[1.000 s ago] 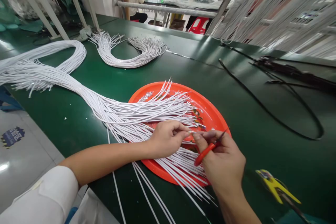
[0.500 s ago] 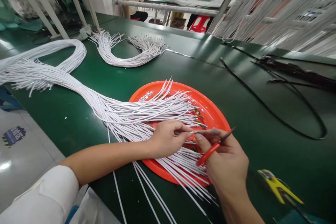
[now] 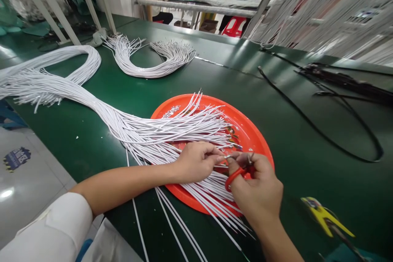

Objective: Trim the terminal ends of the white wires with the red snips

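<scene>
Over a round red tray (image 3: 251,127), my left hand (image 3: 198,161) pinches the end of one white cord between thumb and fingertips. My right hand (image 3: 258,184) is closed round a small pair of red-handled scissors (image 3: 235,178); its thumb and fingertips meet the cord end held by the left. The scissors' dark blades sit among the right fingers and are partly hidden. Beneath both hands a thick bundle of white cords (image 3: 147,133) fans out across the tray. Small silvery bits (image 3: 171,111) lie at the tray's far left.
A curved bundle of white cords (image 3: 147,71) lies farther back on the green table (image 3: 119,94). Yellow-handled cutters (image 3: 327,217) are at the right front, black cords (image 3: 344,77) at the right. Grey strands hang from a frame at back right. Other people sit beyond.
My right hand has shifted slightly left and turned, so the scissors swing from pointing outward to lying back among the fingers. My left hand has barely moved.
</scene>
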`<state>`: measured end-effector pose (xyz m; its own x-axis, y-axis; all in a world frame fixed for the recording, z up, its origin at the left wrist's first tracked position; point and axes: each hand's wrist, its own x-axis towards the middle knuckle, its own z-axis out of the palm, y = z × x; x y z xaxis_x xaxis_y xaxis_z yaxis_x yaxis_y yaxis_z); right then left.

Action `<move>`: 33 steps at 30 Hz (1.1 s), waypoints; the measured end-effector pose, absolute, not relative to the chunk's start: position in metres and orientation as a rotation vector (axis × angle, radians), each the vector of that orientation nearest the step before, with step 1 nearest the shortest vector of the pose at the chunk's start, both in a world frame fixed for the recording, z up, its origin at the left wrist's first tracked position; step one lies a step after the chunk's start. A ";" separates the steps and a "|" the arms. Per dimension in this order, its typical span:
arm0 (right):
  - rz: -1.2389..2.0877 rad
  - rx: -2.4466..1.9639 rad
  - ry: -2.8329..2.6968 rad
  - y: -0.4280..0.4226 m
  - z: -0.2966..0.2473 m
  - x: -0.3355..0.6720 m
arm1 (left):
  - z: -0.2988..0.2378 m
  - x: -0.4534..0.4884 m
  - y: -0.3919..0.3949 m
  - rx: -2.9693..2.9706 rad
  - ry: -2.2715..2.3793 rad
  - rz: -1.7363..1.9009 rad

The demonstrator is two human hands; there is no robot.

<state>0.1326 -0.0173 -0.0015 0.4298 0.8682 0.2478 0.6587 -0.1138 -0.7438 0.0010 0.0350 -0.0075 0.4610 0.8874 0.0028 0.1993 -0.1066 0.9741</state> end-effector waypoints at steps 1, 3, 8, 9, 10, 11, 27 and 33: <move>0.285 -1.856 -1.341 -0.018 -0.002 0.133 | -0.007 0.001 0.035 1.607 0.964 0.757; 0.272 -1.862 -1.376 -0.018 -0.002 0.134 | -0.006 0.000 0.036 1.629 0.957 0.738; 0.361 -1.792 -1.333 -0.018 0.000 0.135 | -0.005 0.000 0.036 1.674 0.972 0.738; 0.359 -1.777 -1.330 -0.018 0.000 0.135 | -0.005 0.000 0.036 1.660 0.985 0.741; 0.353 -1.769 -1.330 -0.018 0.000 0.135 | -0.005 0.001 0.036 1.644 0.995 0.740; 0.353 -1.769 -1.331 -0.018 0.000 0.135 | -0.006 0.001 0.036 1.632 1.000 0.737; 0.226 -1.802 -1.431 -0.016 -0.007 0.141 | -0.003 -0.002 0.036 1.714 0.945 0.705; 0.318 -1.765 -1.378 -0.013 -0.008 0.143 | -0.003 -0.003 0.037 1.709 0.911 0.671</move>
